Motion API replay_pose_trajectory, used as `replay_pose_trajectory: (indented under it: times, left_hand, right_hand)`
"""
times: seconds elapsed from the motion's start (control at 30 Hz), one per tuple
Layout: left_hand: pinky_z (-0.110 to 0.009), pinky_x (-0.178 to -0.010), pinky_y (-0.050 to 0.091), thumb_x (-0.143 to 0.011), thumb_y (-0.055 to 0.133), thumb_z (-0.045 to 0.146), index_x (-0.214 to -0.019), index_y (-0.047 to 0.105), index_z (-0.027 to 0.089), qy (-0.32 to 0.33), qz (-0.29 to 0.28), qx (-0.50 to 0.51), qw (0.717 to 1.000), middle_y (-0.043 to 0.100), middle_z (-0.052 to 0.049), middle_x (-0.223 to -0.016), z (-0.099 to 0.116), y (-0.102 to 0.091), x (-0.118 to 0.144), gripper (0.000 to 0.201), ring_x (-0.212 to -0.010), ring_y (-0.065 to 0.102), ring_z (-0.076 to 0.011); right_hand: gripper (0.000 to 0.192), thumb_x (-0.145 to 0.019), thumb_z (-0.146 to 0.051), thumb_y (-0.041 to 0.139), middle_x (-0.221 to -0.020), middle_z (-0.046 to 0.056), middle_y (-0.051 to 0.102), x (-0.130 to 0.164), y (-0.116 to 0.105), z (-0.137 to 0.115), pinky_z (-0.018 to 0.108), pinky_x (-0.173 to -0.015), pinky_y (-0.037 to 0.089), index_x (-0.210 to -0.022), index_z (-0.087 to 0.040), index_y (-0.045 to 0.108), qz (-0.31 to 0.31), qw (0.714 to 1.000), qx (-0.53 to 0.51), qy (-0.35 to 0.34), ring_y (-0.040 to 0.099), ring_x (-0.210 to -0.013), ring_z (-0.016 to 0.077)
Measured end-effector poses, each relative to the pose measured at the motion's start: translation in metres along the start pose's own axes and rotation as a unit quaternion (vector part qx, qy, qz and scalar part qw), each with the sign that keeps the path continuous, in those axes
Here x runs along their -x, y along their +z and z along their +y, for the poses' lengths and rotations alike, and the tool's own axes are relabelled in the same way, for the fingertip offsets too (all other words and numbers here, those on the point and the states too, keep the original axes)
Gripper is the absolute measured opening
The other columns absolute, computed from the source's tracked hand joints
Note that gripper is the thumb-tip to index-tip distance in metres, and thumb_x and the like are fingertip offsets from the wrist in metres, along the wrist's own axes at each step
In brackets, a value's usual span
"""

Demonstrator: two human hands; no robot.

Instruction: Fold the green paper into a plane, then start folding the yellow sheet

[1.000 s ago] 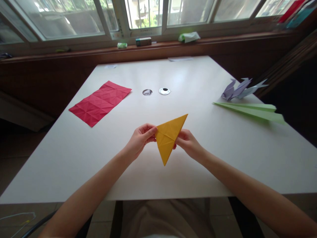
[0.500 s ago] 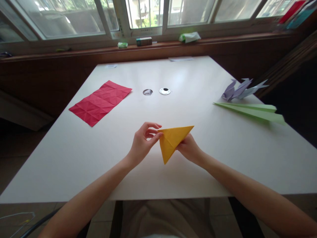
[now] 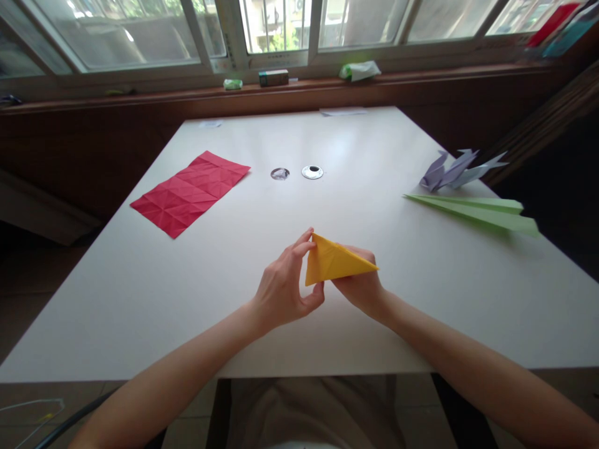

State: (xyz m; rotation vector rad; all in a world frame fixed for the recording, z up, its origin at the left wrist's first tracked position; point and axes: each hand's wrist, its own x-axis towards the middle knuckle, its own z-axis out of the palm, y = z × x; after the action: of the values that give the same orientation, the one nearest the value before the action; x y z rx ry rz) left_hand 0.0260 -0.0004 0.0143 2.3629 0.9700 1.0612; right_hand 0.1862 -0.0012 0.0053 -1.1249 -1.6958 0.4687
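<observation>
The yellow folded paper [image 3: 337, 262], pinched above the white table [image 3: 140, 293] by left hand [image 3: 285, 290] and right hand [image 3: 358, 284], hides the right fingertips, and the windowsill box [image 3: 274, 77] print is unreadable

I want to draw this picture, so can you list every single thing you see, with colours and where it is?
yellow folded paper: 1, yellow triangle, held up over the table's near middle
red creased sheet: 1, red, flat on the left of the table
green paper plane: 1, light green, right side of the table
purple paper figures: pale purple, count unclear, behind the plane
round metal rings: 2, silvery, middle of the table
table: 1, white
small box: 1, greenish, on the window sill
crumpled wrapper: 1, white and green, on the sill
left hand: 1, pinching the paper's left end
right hand: 1, holding the paper from behind and below
</observation>
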Motion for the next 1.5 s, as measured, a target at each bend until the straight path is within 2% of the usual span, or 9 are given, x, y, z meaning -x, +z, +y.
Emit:
replay_pose_trajectory:
  times: [0.23,0.53,0.73,0.87,0.97,1.1,1.2,1.4,1.5]
  left_hand:
    - [-0.035,-0.097,0.042,-0.074,0.042,0.008,-0.136,0.017,0.014,0.011,0.02,-0.032,0.999,0.038,-0.016,-0.136,0.001,0.014,0.009,0.067,-0.122,0.042,-0.021]
    - [-0.035,-0.1,0.038,-0.08,0.034,0.005,-0.14,0.006,0.013,0.032,0.043,0.021,0.998,0.016,-0.016,-0.146,0.003,0.017,0.013,0.067,-0.132,0.023,-0.0226]
    - [-0.035,-0.098,0.041,-0.084,0.032,0.007,-0.14,0.015,0.016,0.041,0.057,0.05,0.996,0.016,-0.013,-0.146,0.001,0.016,0.013,0.059,-0.131,0.026,-0.0235]
    - [-0.035,-0.098,0.04,-0.085,0.033,0.007,-0.137,0.023,0.016,0.043,0.062,0.091,0.993,0.02,-0.013,-0.145,-0.001,0.011,0.01,0.055,-0.13,0.028,-0.0235]
    - [-0.036,-0.1,0.039,-0.086,0.034,0.009,-0.134,0.032,0.019,0.032,0.062,0.137,0.988,0.029,-0.011,-0.142,-0.002,0.007,0.008,0.049,-0.128,0.033,-0.0224]
    - [-0.038,-0.101,0.038,-0.087,0.037,0.013,-0.127,0.043,0.024,-0.025,0.073,0.205,0.976,0.039,-0.007,-0.137,-0.004,0.006,0.004,0.042,-0.124,0.04,-0.0211]
    - [-0.038,-0.1,0.039,-0.087,0.04,0.016,-0.122,0.049,0.025,-0.057,0.085,0.247,0.964,0.043,-0.007,-0.134,-0.005,0.006,0.002,0.038,-0.122,0.042,-0.0217]
    - [-0.035,-0.095,0.043,-0.085,0.045,0.015,-0.115,0.057,0.025,-0.083,0.101,0.274,0.953,0.043,-0.006,-0.134,-0.007,0.002,0.001,0.034,-0.121,0.044,-0.0225]
    - [-0.034,-0.092,0.045,-0.084,0.048,0.019,-0.122,0.049,0.026,-0.109,0.088,0.306,0.942,0.042,-0.007,-0.135,-0.007,0.002,0.001,0.039,-0.121,0.043,-0.0232]
  right_hand:
    - [0.006,-0.069,-0.014,0.049,-0.056,-0.002,0.05,0.004,0.003,-0.003,0.022,-0.049,0.037,-0.067,-0.019,0.047,-0.04,0.988,0.086,-0.122,0.047,-0.049,0.0099]
    - [0.017,-0.074,-0.017,0.043,-0.048,-0.003,0.041,0.002,0.002,-0.018,0.022,-0.045,0.03,-0.058,-0.02,0.037,-0.041,0.973,0.175,-0.143,0.037,-0.043,0.0091]
    - [0.017,-0.071,-0.015,0.044,-0.047,-0.003,0.043,0.0,0.0,-0.021,0.023,-0.045,0.03,-0.057,-0.021,0.037,-0.023,0.967,0.209,-0.145,0.037,-0.043,0.0101]
    - [0.003,-0.071,-0.017,0.047,-0.055,-0.001,0.053,-0.001,-0.001,-0.02,0.022,-0.048,0.036,-0.073,-0.019,0.047,-0.007,0.974,0.177,-0.14,0.048,-0.049,0.0116]
    - [0.024,-0.07,-0.013,0.05,-0.064,-0.001,0.059,-0.001,-0.001,-0.016,0.022,-0.053,0.042,-0.093,-0.02,0.049,0.019,0.983,0.14,-0.121,0.055,-0.056,0.0124]
    - [0.039,-0.068,-0.009,0.049,-0.078,0.001,0.064,0.0,-0.001,-0.011,0.024,-0.061,0.047,-0.104,-0.022,0.048,0.022,0.985,0.103,-0.135,0.059,-0.064,0.013]
    - [0.041,-0.07,-0.007,0.045,-0.085,0.002,0.065,-0.002,-0.003,-0.012,0.025,-0.062,0.048,-0.107,-0.023,0.049,0.005,0.985,0.084,-0.151,0.059,-0.068,0.0131]
    - [0.041,-0.075,-0.005,0.04,-0.08,0.003,0.061,-0.003,-0.006,-0.016,0.025,-0.061,0.046,-0.109,-0.024,0.054,-0.007,0.987,0.055,-0.153,0.057,-0.071,0.0141]
    - [0.043,-0.076,-0.005,0.04,-0.083,0.004,0.059,-0.002,-0.007,-0.016,0.024,-0.059,0.046,-0.11,-0.025,0.056,0.001,0.989,0.032,-0.142,0.057,-0.072,0.0136]
